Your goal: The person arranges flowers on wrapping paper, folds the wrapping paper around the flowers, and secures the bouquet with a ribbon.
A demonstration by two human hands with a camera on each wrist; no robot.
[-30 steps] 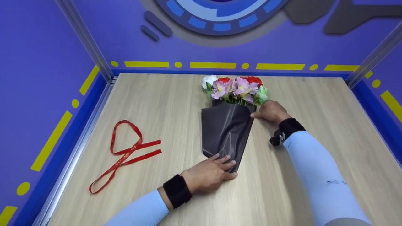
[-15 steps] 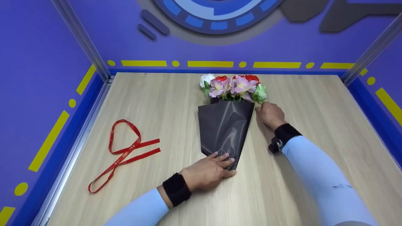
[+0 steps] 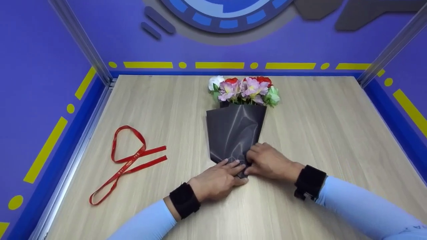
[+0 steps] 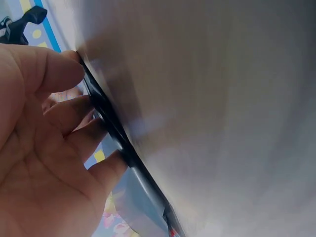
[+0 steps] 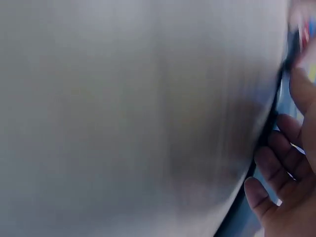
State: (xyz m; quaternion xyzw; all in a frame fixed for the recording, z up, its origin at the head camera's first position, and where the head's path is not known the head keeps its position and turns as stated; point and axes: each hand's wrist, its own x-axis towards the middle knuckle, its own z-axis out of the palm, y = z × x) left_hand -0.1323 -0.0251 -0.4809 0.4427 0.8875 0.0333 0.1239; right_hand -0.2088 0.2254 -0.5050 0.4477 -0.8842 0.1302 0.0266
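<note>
A bouquet of pink, red, white and pale green flowers [image 3: 243, 88] lies on the table, wrapped in a black wrapping sheet [image 3: 230, 130] that narrows toward me. My left hand [image 3: 213, 181] rests on the narrow lower end, fingers spread over the sheet. In the left wrist view its fingertips [image 4: 116, 165] press on the dark sheet. My right hand [image 3: 272, 161] touches the sheet's lower right edge, close beside the left fingertips. Its fingers [image 5: 269, 165] are loosely bent along that edge in the right wrist view. The stems are hidden inside the wrap.
A red ribbon [image 3: 128, 163] lies in loops on the left of the wooden table [image 3: 317, 116]. Purple-blue panels with yellow marks [image 3: 220, 65] stand at the back and sides. A metal rail [image 3: 78, 153] runs along the left edge.
My right hand has let go of the sheet's upper right edge beside the flowers and moved down to the lower end. The left hand stays pressed there. The head view shifts slightly.
</note>
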